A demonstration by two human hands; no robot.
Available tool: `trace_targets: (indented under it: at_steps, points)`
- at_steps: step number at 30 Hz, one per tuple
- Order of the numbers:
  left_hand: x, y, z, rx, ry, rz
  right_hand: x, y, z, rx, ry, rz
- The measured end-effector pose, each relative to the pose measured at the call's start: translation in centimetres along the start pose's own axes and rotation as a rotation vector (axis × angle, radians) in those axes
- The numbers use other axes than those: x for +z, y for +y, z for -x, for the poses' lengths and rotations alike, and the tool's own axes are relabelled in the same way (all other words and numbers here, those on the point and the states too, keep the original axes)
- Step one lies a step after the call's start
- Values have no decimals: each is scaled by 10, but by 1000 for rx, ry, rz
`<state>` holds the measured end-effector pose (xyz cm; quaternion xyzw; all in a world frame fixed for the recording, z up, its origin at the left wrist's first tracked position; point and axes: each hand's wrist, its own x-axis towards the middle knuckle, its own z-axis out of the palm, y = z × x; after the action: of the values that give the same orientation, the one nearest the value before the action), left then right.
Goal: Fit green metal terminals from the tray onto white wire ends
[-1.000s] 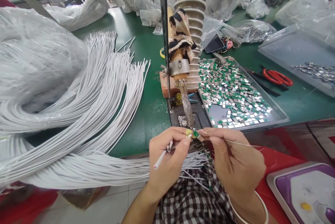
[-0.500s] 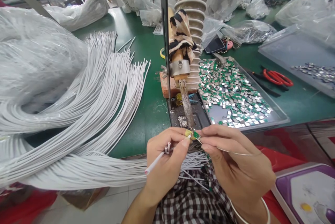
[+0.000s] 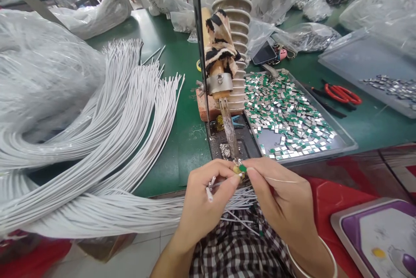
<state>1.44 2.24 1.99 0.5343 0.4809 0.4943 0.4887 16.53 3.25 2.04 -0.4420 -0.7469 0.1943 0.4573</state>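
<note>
The small green board (image 3: 242, 168) sits right at the meeting point of the two pinches. I have the right hand (image 3: 283, 198) nearly closed on it, thumb against fingers, with a thin pale wire (image 3: 282, 180) running back across those fingers. The left hand (image 3: 206, 198) is pinched just as tight on a white cable (image 3: 241, 175), whose tip lies beside the board; loose cable ends (image 3: 210, 187) poke out behind its thumb.

Just beyond both grips, the iron's bit (image 3: 230, 133) points down at them. I'd brace the fingertips against each other, bring only the joint to the heat, feed the wire in lightly, and hold the cable dead still afterwards, skin well back.

Further out, ahead and right of the right hand, lies the tray (image 3: 349, 143) of similar pieces.

My fingers hide the board's far end and the wire's tip. A yellow piece (image 3: 236, 169) by the left forefinger is unclear, and I can't tell whether bit and board touch.
</note>
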Motion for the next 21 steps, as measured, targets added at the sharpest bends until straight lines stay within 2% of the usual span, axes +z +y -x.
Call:
trace_targets:
  at_steps: [4, 7, 15, 21]
  points:
    - [-2, 1, -3, -5, 59, 93, 4, 2, 5, -9, 181, -32]
    - [-3, 1, -4, 15, 77, 109, 5, 1, 4, -65, 248, -99]
    - [-2, 1, -6, 20, 80, 211, 7, -2, 2, -115, 240, -28]
    - [-4, 0, -3, -17, 27, 178, 3, -5, 3, -107, 203, -84]
